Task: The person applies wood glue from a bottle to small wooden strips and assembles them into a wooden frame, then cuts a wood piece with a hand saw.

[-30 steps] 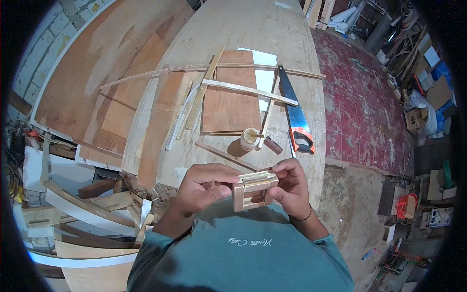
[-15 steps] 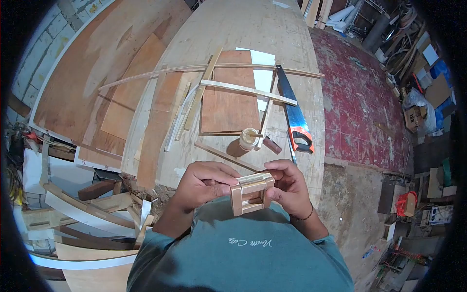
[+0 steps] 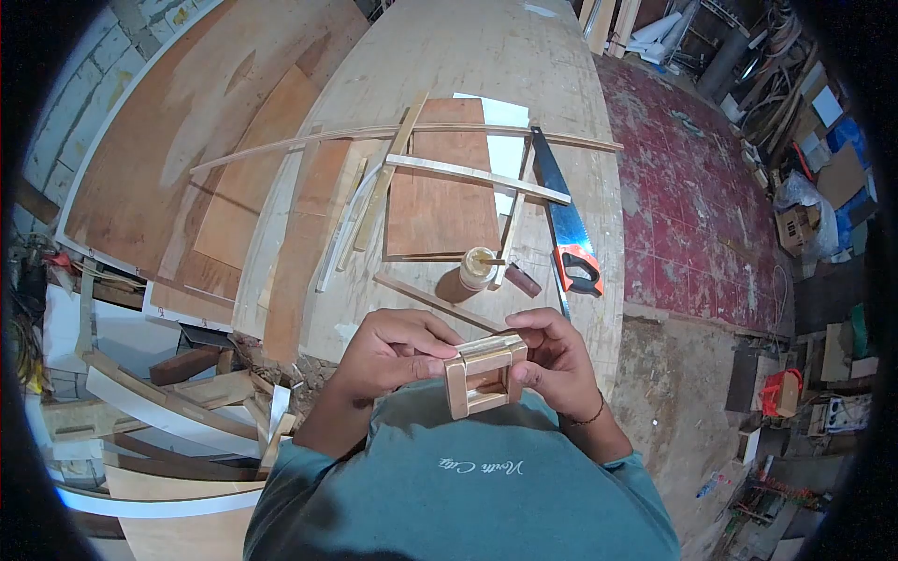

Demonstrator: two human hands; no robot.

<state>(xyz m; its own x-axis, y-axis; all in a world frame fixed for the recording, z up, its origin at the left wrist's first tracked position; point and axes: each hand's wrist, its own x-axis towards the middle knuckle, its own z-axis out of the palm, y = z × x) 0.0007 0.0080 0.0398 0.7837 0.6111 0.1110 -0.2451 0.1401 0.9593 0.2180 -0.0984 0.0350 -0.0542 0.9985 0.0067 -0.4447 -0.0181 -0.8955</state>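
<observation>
A small wooden box frame with open sides is held up in front of the shirt, near the table's front edge. My left hand pinches its left end between thumb and fingers. On the opposite end, my right hand grips with the thumb on the near face and fingers behind, partly hidden. Just beyond the hands stands a jar with a stick or brush handle lying across its mouth. Beside the jar is a small dark reddish block.
A handsaw with an orange and black handle lies at the table's right. Wooden strips cross over a brown plywood panel. Large boards lean at left; scrap wood is piled below them.
Almost nothing differs. The box frame has shifted very slightly, and both hands keep their hold on it.
</observation>
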